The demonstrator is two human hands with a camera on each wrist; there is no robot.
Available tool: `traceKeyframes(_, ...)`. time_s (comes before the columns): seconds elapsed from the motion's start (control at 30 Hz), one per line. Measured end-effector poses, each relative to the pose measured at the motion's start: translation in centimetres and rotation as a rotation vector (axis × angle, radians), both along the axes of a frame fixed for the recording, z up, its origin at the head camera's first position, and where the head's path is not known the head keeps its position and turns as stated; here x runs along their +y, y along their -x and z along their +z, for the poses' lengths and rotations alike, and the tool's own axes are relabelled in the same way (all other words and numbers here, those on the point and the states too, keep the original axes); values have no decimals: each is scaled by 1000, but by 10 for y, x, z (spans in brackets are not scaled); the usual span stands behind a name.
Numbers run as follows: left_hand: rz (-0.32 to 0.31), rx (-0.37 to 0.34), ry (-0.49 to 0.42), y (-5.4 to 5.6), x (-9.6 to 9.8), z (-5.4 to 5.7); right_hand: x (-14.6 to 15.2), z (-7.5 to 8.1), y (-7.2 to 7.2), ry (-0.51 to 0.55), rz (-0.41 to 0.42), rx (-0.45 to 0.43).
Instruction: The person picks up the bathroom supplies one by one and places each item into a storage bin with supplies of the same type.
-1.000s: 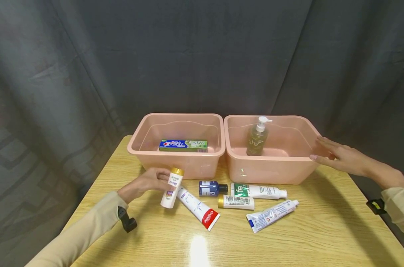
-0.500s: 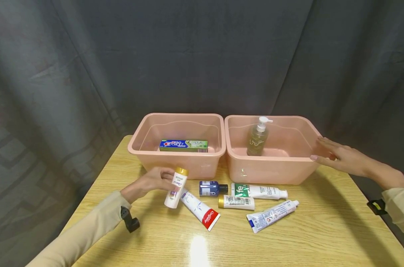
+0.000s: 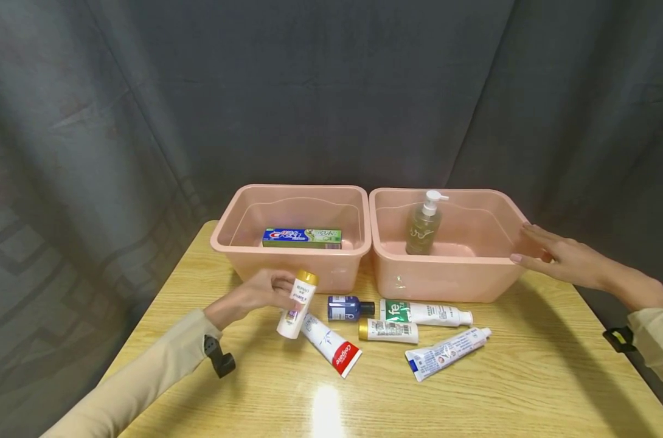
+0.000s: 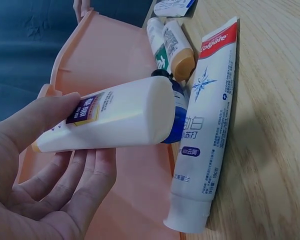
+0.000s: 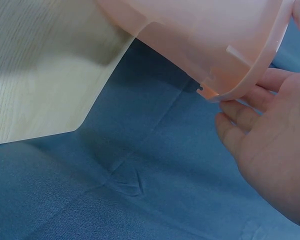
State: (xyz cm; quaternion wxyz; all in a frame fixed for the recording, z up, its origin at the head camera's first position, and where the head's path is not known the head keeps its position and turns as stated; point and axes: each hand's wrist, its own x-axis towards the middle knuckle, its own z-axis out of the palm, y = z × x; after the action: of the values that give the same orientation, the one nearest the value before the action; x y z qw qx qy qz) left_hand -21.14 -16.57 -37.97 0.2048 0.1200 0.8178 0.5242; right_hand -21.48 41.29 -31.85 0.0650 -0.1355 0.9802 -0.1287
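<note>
In the head view my left hand (image 3: 257,296) pinches a small white shampoo bottle (image 3: 298,303) with a gold cap, thumb on one side and fingers on the other. The bottle is tilted, cap up, above the table. Below and beside it lies a white and red Colgate toothpaste tube (image 4: 205,125). A dark blue bottle (image 3: 343,308) with a black cap lies just to the right. My right hand (image 3: 569,261) rests at the right rim of the right pink bin (image 3: 446,277), its fingers fairly straight and touching the rim (image 5: 262,65).
The left pink bin (image 3: 288,267) holds a Crest toothpaste box (image 3: 301,238). A pump bottle (image 3: 422,228) stands in the right bin. A white gold-capped tube (image 3: 390,331), a green and white tube (image 3: 424,314) and a blue and white tube (image 3: 446,354) lie in front on the table (image 3: 386,401).
My left hand has moved a little to the right with the white shampoo bottle, now over the nozzle end of the Colgate tube. The right hand has stayed at the bin's rim.
</note>
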Motion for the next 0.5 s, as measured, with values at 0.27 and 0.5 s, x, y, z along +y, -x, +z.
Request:
traceKeyframes(0.27,-26,6,3,0,4,8,0,0,-1,2,4,-1)
traceKeyframes(0.5,-43,17,0,0,10,18,-1,1,0,-7,3,-6)
